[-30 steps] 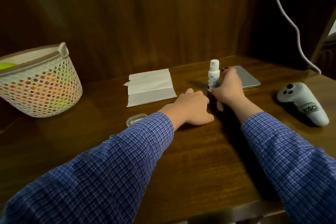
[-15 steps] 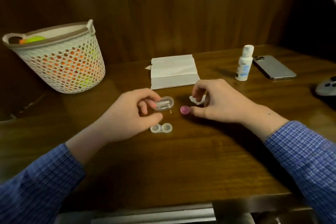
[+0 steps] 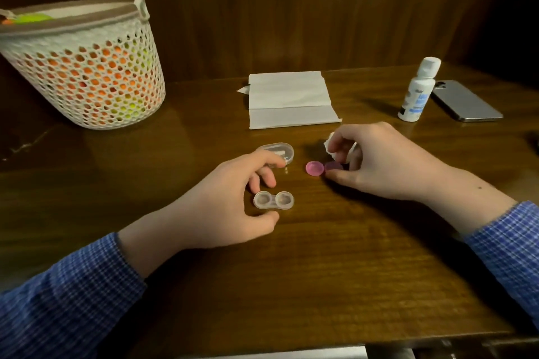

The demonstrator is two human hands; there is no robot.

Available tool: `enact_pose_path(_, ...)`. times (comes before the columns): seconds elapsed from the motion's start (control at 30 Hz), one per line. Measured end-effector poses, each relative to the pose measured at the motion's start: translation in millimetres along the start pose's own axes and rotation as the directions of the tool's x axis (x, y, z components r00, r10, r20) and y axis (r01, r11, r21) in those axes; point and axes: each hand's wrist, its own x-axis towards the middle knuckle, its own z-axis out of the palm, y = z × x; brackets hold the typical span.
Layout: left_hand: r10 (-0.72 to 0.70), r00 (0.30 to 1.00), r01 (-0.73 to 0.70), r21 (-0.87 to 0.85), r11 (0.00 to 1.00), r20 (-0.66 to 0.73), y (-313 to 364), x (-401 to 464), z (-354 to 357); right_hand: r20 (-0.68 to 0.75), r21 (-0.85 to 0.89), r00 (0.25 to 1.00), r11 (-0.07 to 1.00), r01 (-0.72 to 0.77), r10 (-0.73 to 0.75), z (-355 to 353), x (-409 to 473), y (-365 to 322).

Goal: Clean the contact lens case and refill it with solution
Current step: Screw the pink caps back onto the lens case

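A dark wood table [image 3: 320, 271] stood against a panelled wood wall. Near its middle lay the lens case [image 3: 273, 200], open, both clear wells facing up and uncapped.

The left hand [image 3: 230, 198] curved around the case, thumb just below it and fingers above; whether the thumb touched the case could not be told. Its fingertips reached a clear oval box [image 3: 278, 152] lying just behind the case, and the grip there looked loose rather than clenched.

To the right of the case lay a pink cap [image 3: 314, 168], and a second pink cap [image 3: 333, 166] sat beside it, touching the right hand's thumb. The right hand [image 3: 388, 163] was curled, pinching a small white piece [image 3: 335, 151] between fingers and thumb; what the piece was could not be made out.

Behind the case lay a folded white tissue [image 3: 291, 99]. Far right of the case, toward the wall, stood a white bottle [image 3: 418, 90] with its cap on, and a phone [image 3: 466, 102] lay just beyond it. Far left of the case stood a white mesh basket [image 3: 87, 67] holding orange and yellow-green things.
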Motion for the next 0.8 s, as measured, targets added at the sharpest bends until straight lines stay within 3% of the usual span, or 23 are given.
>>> enact_pose_path(0.13,0.023,1.0,-0.024,-0.033,0.999,-0.021,-0.4,-0.4,3.0,-0.03,0.011,0.999,1.0,0.021,-0.021,-5.7,-2.6,-4.8)
enact_pose_path(0.27,0.021,0.999,-0.023,-0.052,0.998,-0.04,-0.1,0.5,3.8,-0.124,0.232,0.99,0.969,0.09,-0.063,-10.4,-9.8,-13.1)
enact_pose_path(0.47,0.002,1.0,-0.002,-0.032,0.999,-0.005,0.5,1.5,-4.6,0.057,0.331,0.99,0.938,0.104,-0.13,3.0,-14.3,-26.5)
enact_pose_path(0.63,-0.008,1.0,0.008,-0.01,1.0,0.02,-0.5,0.2,-10.7,-0.052,0.494,0.994,0.862,0.111,-0.098,9.9,-16.4,-31.5)
enact_pose_path(0.8,0.008,1.0,-0.008,-0.021,1.0,0.014,-1.0,0.7,-11.1,-0.062,0.383,0.985,0.907,0.172,-0.161,14.9,-16.0,-39.3)
